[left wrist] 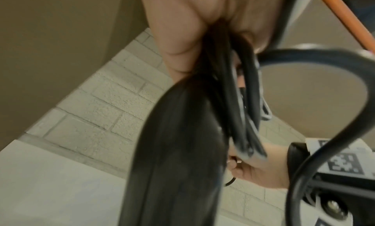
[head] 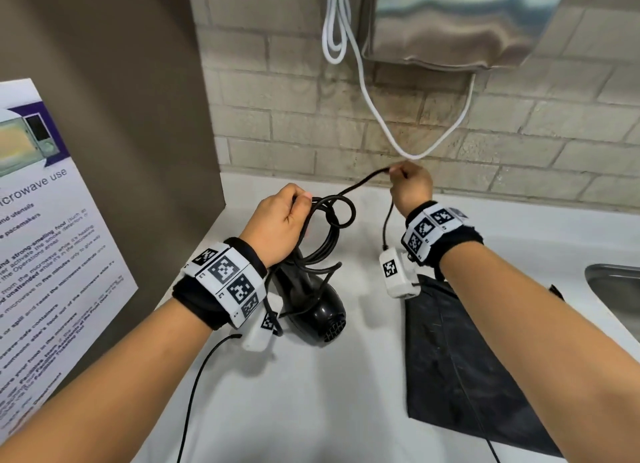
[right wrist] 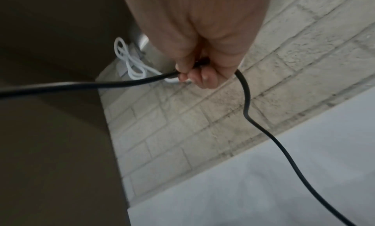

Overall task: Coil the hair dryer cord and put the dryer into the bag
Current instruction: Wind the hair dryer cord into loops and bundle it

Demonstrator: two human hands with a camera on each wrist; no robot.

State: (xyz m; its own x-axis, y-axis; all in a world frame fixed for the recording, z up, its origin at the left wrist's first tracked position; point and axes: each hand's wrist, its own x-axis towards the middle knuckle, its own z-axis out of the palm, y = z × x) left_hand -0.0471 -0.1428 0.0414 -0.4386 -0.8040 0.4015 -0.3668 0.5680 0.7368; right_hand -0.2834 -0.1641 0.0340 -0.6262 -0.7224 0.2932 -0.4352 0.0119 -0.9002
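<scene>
My left hand (head: 294, 206) grips several loops of the black cord (head: 334, 213) together with the top of the dryer's handle. The black hair dryer (head: 318, 306) hangs below that hand, just over the white counter, its grille facing me. In the left wrist view the handle (left wrist: 178, 149) and the cord loops (left wrist: 243, 85) run down from the left hand (left wrist: 192, 36). One stretch of cord goes up and right to my right hand (head: 396, 175), which pinches it near the back wall. The right wrist view shows the right hand (right wrist: 194, 72) closed round the cord (right wrist: 101, 85). A flat black bag (head: 457, 358) lies on the counter under my right forearm.
A white cable (head: 381, 123) droops from a steel dispenser (head: 450, 19) on the brick wall, just above my right hand. A sink (head: 616, 289) is set in the counter (head: 311, 410) at the right edge. A brown side wall with a poster (head: 45, 254) closes the left.
</scene>
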